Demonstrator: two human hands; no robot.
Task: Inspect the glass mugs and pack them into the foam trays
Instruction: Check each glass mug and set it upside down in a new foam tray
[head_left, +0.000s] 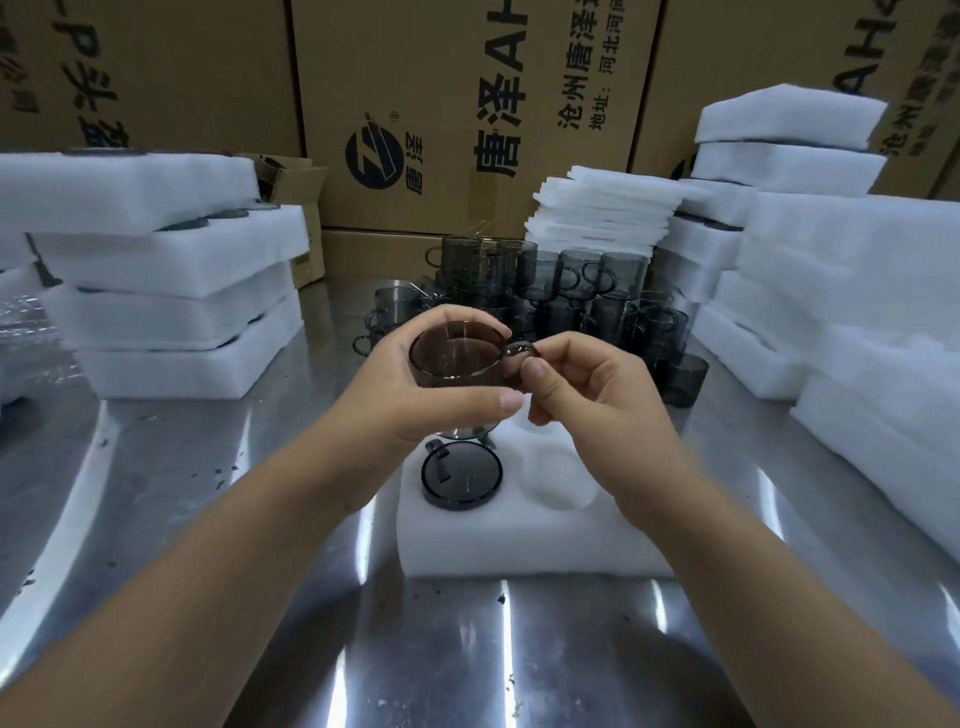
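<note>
Holding a brown-tinted glass mug upright in the air just above the foam tray, the person appears to be at the inspection step. The left hand wraps its fingers round the mug's body, while the right hand pinches the handle between thumb and forefinger. One dark mug already sits in a tray pocket; the pocket beside it is vacant. Next, by this reading, the held mug needs lowering into that pocket without knocking glass on glass. More grey mugs wait behind on the steel surface, flanked by stacked foam
</note>
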